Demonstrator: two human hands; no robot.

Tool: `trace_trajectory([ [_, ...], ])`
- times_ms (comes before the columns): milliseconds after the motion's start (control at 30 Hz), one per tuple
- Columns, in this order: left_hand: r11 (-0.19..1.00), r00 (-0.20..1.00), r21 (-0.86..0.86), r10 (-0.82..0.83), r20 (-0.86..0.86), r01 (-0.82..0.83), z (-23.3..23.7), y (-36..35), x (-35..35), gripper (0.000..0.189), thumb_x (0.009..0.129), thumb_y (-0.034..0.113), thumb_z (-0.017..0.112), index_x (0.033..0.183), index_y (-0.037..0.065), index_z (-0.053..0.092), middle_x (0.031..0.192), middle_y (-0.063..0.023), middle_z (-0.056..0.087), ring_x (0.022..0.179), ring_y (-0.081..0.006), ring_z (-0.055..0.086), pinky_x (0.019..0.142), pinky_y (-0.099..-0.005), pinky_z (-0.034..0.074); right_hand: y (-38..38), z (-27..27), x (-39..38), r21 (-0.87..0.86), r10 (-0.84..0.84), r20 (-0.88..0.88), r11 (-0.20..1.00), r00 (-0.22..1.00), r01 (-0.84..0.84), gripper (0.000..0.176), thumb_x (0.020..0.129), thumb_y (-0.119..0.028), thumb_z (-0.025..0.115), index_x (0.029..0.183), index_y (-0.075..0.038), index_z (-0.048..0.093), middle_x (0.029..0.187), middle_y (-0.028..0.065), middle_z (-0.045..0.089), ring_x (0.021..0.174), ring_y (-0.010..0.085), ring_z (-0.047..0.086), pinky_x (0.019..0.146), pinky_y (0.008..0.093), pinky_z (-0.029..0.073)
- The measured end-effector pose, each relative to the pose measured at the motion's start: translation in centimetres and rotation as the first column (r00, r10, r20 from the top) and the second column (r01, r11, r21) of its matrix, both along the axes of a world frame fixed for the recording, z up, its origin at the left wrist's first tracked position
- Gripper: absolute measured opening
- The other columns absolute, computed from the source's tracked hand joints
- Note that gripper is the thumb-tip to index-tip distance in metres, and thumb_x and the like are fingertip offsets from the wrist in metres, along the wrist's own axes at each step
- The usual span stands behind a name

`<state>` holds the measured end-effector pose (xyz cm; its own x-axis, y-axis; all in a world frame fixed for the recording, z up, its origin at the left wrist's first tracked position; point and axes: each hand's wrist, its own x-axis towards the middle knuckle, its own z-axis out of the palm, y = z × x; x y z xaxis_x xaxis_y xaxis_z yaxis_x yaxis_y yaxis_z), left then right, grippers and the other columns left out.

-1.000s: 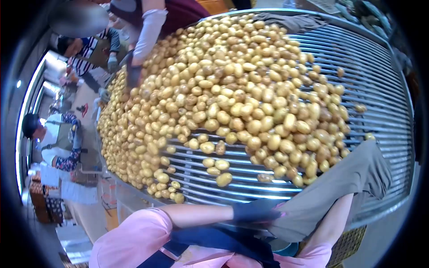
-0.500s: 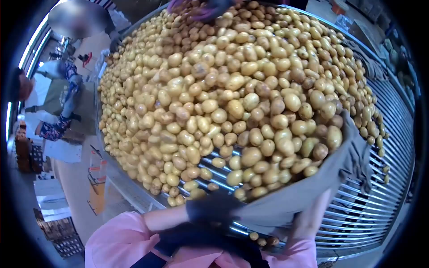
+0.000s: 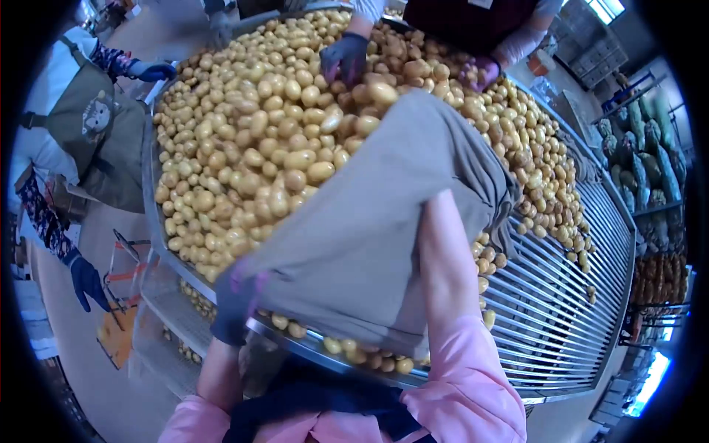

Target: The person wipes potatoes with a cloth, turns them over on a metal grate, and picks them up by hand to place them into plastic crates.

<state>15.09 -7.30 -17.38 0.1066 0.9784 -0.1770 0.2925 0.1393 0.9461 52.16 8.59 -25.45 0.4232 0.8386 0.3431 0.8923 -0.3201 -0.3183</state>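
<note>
A wide grey cloth [image 3: 347,229] is stretched across a heap of small yellow potatoes [image 3: 251,140] on a table of metal bars [image 3: 554,295]. My left hand [image 3: 238,303], in a dark glove with purple, is closed on the cloth's near left corner by the table's front rim. My right forearm reaches forward over the bars, and the cloth covers that hand, so its fingers are hidden. Bunched folds of the cloth hang at its right side. Several potatoes lie along the front rim below the cloth.
Across the heap, a co-worker's gloved hands [image 3: 346,59] touch potatoes. Another person in a green apron [image 3: 103,118] stands at the left. An orange stand [image 3: 118,332] is on the floor there. Shelves with filled net bags [image 3: 646,148] stand at the right.
The cloth has swung up and across the heap to the left, covering potatoes and bars seen before. My left hand has moved left and now grips it. My right arm reaches farther forward.
</note>
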Motion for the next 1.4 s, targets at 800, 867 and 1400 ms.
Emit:
trace_trajectory([
  [800, 0.89, 0.829, 0.211, -0.453, 0.328, 0.403, 7.9, -13.2, 9.8, 0.049, 0.075, 0.001, 0.049, 0.123, 0.002, 0.054, 0.109, -0.0086, 0.06, 0.101, -0.0169, 0.056, 0.085, -0.0269, 0.045, -33.7, 23.8, 13.6, 0.556, 0.195, -0.097, 0.824, 0.976, -0.109, 0.022, 0.078, -0.014, 0.056, 0.094, 0.0, 0.059, 0.095, 0.0184, 0.058, 0.093, 0.0292, 0.057, 0.084, 0.0379, 0.045],
  [867, 0.778, 0.723, 0.21, -0.628, 0.288, 0.592, 10.1, -17.0, 13.7, 0.047, 0.079, 0.012, 0.056, 0.125, 0.002, 0.052, 0.109, -0.0067, 0.058, 0.1, -0.0165, 0.054, 0.088, -0.0295, 0.043, -41.5, 26.8, 19.0, 0.613, 0.041, -0.018, 0.79, 0.999, -0.021, 0.022, 0.078, -0.014, 0.055, 0.094, 0.0, 0.059, 0.095, 0.0185, 0.058, 0.093, 0.0293, 0.057, 0.085, 0.038, 0.045],
  [1400, 0.734, 0.59, 0.119, -0.426, -0.686, 0.668, -0.8, -22.1, 11.5, 0.052, 0.075, 0.02, 0.061, 0.126, 0.02, 0.053, 0.095, -0.0106, 0.061, 0.084, -0.0285, 0.062, 0.073, -0.0375, 0.05, -51.2, 4.0, 7.2, -0.513, -0.09, 0.145, 0.845, 0.985, 0.153, 0.024, 0.081, -0.01, 0.051, 0.1, 0.001, 0.061, 0.099, 0.0195, 0.059, 0.098, 0.0299, 0.057, 0.088, 0.0384, 0.044],
])
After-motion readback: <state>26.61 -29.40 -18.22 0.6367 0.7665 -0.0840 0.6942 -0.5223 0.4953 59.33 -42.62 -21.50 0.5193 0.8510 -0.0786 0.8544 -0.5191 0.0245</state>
